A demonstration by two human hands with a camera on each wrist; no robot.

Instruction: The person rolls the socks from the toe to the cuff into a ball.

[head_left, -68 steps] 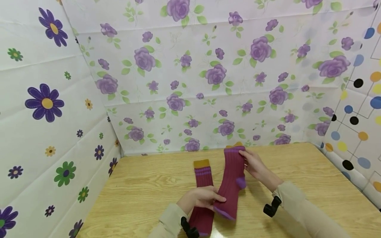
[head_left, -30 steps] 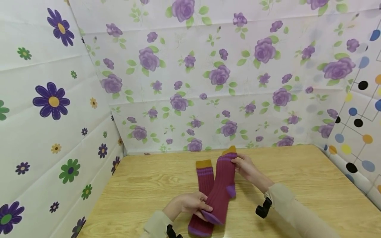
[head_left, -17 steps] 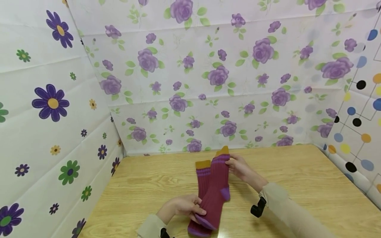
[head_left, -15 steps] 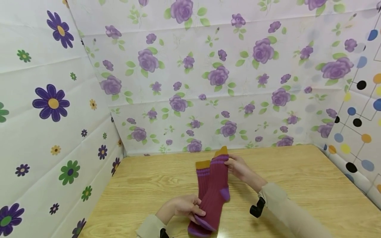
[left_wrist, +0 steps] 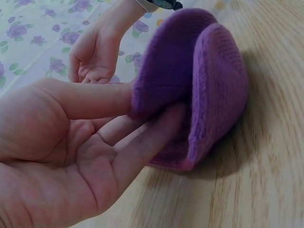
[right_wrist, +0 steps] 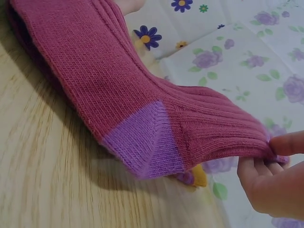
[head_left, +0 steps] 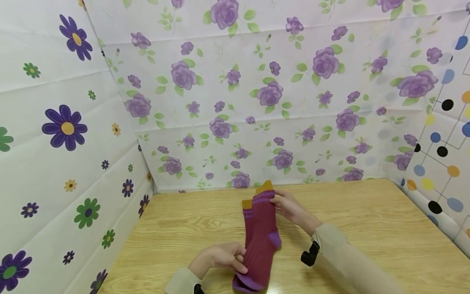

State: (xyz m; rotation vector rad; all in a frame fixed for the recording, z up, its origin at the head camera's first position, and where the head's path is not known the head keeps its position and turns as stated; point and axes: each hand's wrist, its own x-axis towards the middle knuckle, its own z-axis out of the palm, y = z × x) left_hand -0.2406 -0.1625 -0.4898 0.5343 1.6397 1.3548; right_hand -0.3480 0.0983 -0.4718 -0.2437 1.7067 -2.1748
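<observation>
A maroon sock (head_left: pixel 262 232) with a mustard cuff, purple stripes, purple heel and purple toe is held stretched out in both hands. My left hand (head_left: pixel 225 257) pinches it near the toe, thumb on top and fingers beneath. Close to the striped cuff, my right hand (head_left: pixel 291 209) grips its right edge. Under it, a matching sock (head_left: pixel 248 225) lies on the table, mostly covered, its cuff and left edge showing. In the left wrist view the held sock's toe (left_wrist: pixel 166 57) stands beside the lower sock's toe (left_wrist: pixel 221 95). The right wrist view shows the purple heel (right_wrist: pixel 147 142) over the table.
A wood-grain table (head_left: pixel 183 220) extends around the socks. Behind it hangs a white cloth with purple roses (head_left: pixel 269 94); a daisy-patterned cloth (head_left: pixel 66 128) stands at the left and a dotted one (head_left: pixel 455 171) at the right.
Both hands have carried the held sock leftward, from beside the lying sock to over it, so it now covers most of that sock. The lower sock stays in place.
</observation>
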